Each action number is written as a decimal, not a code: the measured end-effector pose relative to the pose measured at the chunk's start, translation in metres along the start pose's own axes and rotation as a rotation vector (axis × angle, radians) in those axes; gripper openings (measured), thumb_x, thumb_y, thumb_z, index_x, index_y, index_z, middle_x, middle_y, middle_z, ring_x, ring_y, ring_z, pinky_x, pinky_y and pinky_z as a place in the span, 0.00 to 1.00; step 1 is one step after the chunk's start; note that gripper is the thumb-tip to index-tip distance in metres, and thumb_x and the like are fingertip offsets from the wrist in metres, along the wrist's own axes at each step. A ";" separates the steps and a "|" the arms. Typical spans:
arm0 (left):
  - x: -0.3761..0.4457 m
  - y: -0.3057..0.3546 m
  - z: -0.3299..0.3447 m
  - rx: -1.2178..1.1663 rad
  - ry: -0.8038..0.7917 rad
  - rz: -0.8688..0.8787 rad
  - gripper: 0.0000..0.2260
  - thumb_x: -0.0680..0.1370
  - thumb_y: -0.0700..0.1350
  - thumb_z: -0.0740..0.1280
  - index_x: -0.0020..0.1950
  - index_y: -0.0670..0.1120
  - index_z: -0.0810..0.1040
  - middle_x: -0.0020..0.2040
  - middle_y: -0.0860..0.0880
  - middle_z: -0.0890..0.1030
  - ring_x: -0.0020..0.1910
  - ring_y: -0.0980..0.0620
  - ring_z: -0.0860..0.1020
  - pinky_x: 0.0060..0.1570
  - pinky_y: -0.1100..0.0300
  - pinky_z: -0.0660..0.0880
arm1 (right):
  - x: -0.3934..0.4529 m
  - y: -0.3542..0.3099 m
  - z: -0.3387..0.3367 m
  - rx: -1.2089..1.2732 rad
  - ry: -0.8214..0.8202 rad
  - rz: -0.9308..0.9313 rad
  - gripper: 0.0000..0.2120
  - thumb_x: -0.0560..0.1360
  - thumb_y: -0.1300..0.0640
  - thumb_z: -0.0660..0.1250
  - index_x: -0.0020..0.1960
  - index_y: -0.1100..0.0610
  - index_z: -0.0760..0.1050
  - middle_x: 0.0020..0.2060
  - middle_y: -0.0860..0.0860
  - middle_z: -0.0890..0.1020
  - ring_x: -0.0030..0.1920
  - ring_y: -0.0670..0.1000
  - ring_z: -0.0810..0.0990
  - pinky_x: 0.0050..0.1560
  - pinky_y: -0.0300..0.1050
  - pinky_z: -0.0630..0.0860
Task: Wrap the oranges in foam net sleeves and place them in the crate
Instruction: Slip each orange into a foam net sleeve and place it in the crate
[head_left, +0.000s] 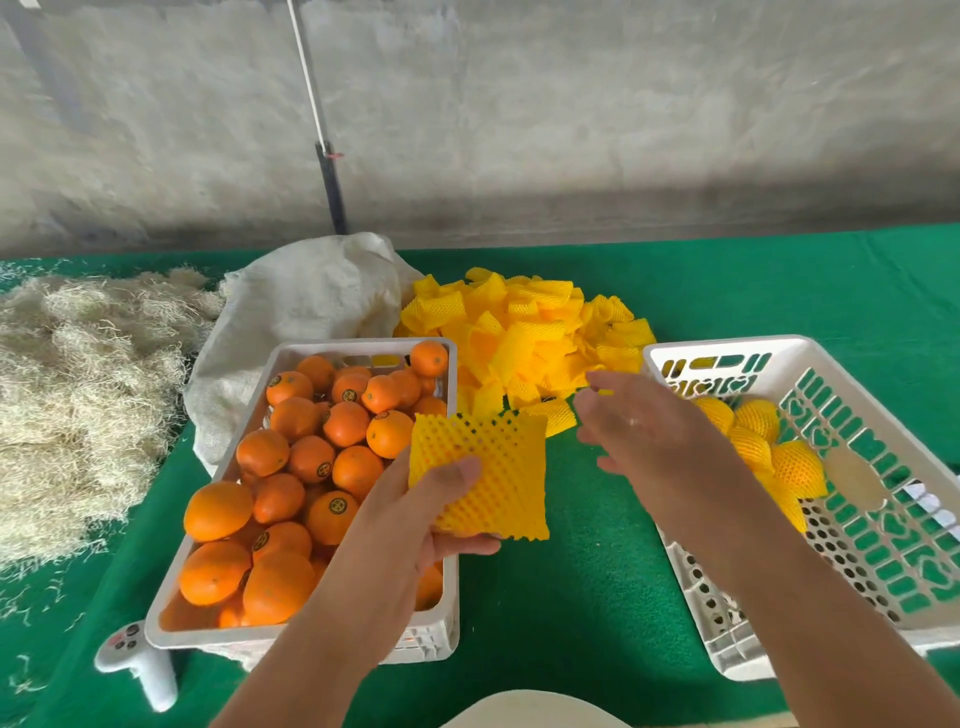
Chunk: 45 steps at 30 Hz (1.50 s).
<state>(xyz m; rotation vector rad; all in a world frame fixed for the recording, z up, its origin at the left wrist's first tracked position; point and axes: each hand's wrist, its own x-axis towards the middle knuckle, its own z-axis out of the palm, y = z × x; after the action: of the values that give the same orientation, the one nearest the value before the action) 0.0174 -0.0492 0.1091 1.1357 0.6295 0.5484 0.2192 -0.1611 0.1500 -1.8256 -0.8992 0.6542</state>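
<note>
While the left hand (441, 499) pinched a flat yellow foam net sleeve (480, 475) between thumb on top and fingers underneath, no orange was in it yet. Sleeve sat in the air between the two crates, just over the right edge of the orange crate (291, 358). Right hand (644, 431) hovered beside it, fingers loosely bent and a bit spread, gripping nothing, near the sleeve pile (524, 322). Step in hand, as I judged it: sleeve fetched, about to be opened. Unwrapped oranges (311, 457) filled the left crate; a few wrapped oranges (769, 441) lay in the white crate (810, 353) on the right, so the job looked early. Next move likely called for the right hand to take an orange and push it into the sleeve's open end while the left spread the mesh. Straw (83, 374), a sack (306, 296) and a controller (132, 660) lay on the green table (587, 597).
</note>
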 end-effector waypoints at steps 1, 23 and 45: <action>0.001 -0.003 0.000 -0.078 0.010 -0.013 0.19 0.68 0.60 0.79 0.58 0.63 0.86 0.62 0.49 0.86 0.57 0.40 0.87 0.51 0.45 0.85 | 0.000 0.006 0.003 0.066 -0.097 0.063 0.39 0.60 0.15 0.63 0.62 0.36 0.78 0.56 0.38 0.86 0.56 0.42 0.85 0.63 0.55 0.81; 0.004 -0.036 0.028 -0.319 -0.062 -0.090 0.30 0.76 0.60 0.77 0.74 0.49 0.77 0.69 0.40 0.82 0.66 0.37 0.82 0.54 0.51 0.84 | -0.028 0.045 0.047 0.784 -0.217 0.386 0.16 0.86 0.60 0.59 0.71 0.58 0.77 0.62 0.59 0.85 0.66 0.64 0.82 0.69 0.64 0.78; 0.010 -0.068 0.062 0.463 -0.147 0.035 0.35 0.65 0.68 0.82 0.68 0.74 0.70 0.54 0.71 0.77 0.51 0.50 0.87 0.38 0.51 0.86 | -0.043 0.078 0.011 0.874 -0.220 0.477 0.26 0.79 0.40 0.68 0.71 0.53 0.76 0.60 0.55 0.86 0.62 0.57 0.85 0.65 0.59 0.81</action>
<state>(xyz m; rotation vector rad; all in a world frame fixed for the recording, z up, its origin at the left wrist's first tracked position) 0.0737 -0.1051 0.0618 1.6097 0.6258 0.3508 0.2084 -0.2112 0.0754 -1.1622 -0.2044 1.3195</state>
